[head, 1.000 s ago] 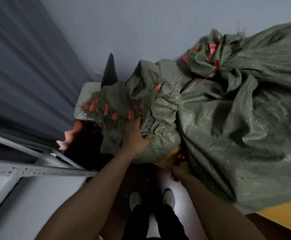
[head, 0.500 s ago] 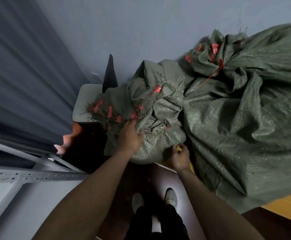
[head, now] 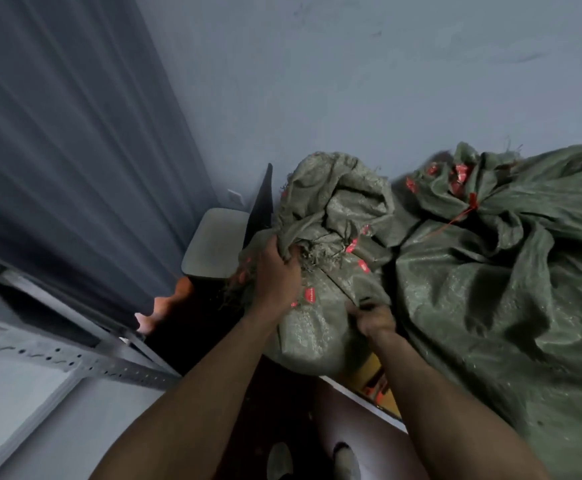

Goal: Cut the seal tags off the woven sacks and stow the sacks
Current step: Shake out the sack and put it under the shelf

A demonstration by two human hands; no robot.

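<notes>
A small bundled green woven sack sits in front of me, with several red seal tags on its folds. My left hand grips the frayed bunched fabric at its upper left. My right hand grips the sack's lower right side. A much larger green sack lies to the right, tied at its neck with a red seal tag and more red tags near the top.
A grey-seated chair with a dark back stands against the pale wall behind the small sack. A dark curtain hangs at left above a perforated metal shelf frame. A wooden surface edge shows under the sacks; my shoes are below.
My left hand slid up and closed on the sack's frayed bunched fabric. My right hand came up from below the sack and took hold of its lower right side. The sack bundle shifted.
</notes>
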